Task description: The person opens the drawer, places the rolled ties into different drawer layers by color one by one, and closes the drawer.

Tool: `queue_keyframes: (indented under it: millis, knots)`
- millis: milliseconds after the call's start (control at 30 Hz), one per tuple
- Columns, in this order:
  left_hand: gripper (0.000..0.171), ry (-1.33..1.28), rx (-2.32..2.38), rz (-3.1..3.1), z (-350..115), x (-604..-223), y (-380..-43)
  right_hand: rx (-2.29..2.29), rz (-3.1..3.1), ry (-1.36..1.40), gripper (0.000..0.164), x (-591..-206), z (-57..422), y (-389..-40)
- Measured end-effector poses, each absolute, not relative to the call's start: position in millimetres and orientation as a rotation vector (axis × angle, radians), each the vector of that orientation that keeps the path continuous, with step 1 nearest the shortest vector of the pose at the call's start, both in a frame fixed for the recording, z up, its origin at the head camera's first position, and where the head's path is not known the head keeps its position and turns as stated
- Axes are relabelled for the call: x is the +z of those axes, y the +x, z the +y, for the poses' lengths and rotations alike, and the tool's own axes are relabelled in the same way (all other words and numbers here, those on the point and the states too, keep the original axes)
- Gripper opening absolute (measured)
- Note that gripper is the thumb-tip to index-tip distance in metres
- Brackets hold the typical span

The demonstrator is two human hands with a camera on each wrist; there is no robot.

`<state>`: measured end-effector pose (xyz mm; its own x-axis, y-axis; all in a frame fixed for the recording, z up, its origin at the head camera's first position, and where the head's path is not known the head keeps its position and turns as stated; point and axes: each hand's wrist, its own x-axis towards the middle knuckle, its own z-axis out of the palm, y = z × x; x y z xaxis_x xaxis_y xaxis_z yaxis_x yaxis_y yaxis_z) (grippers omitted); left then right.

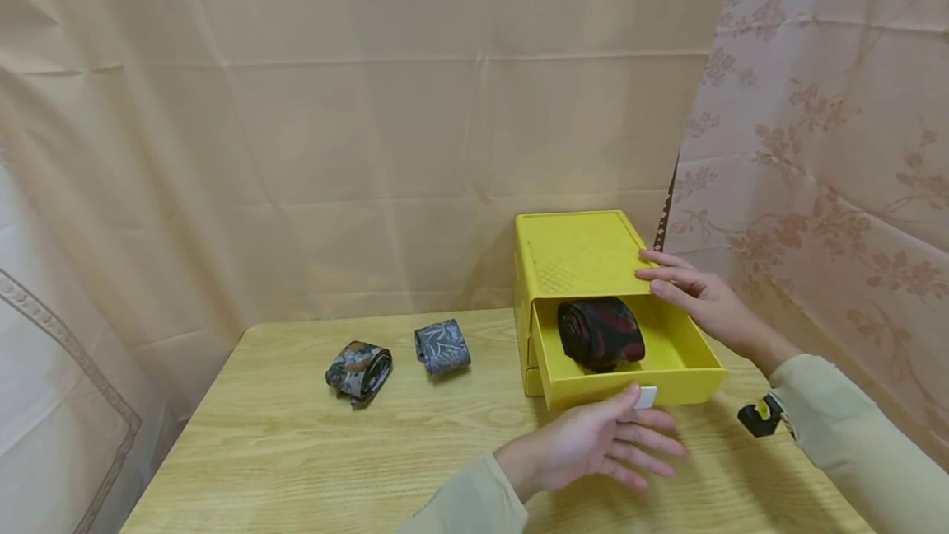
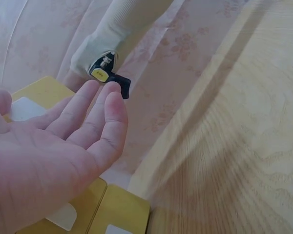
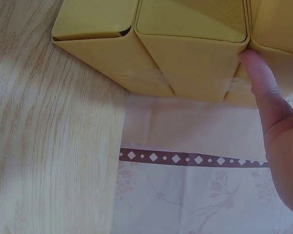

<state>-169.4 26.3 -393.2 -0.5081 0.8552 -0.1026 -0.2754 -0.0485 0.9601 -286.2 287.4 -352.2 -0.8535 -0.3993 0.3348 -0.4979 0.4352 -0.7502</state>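
Note:
A yellow drawer cabinet [image 1: 578,250] stands at the table's back right with its top drawer [image 1: 630,390] pulled out. Inside that drawer lies a rolled dark tie [image 1: 602,332] with a red pattern. My left hand [image 1: 586,443] is in front of the drawer, its fingers spread and straight, the thumb at the drawer front beside the white handle [image 1: 647,397]. My right hand [image 1: 704,299] rests with straight fingers on the cabinet's upper right edge; the right wrist view shows its thumb [image 3: 261,75] against the cabinet's side.
Left of the cabinet, a rolled grey leaf-patterned tie [image 1: 442,347] and a rolled multicoloured tie [image 1: 359,372] lie on the wooden table [image 1: 311,468]. A beige curtain [image 1: 356,122] hangs behind, and a pink floral curtain [image 1: 838,147] hangs at the right.

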Motion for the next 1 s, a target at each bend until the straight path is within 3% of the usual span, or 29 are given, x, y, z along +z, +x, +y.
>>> queue_keyframes:
  millis: [1000]
  knots:
    - [0.073,0.601,1.732,1.623,27.9,-392.8,-186.4,1.396,-2.562,0.809,0.032,-354.5,288.4,-287.6]
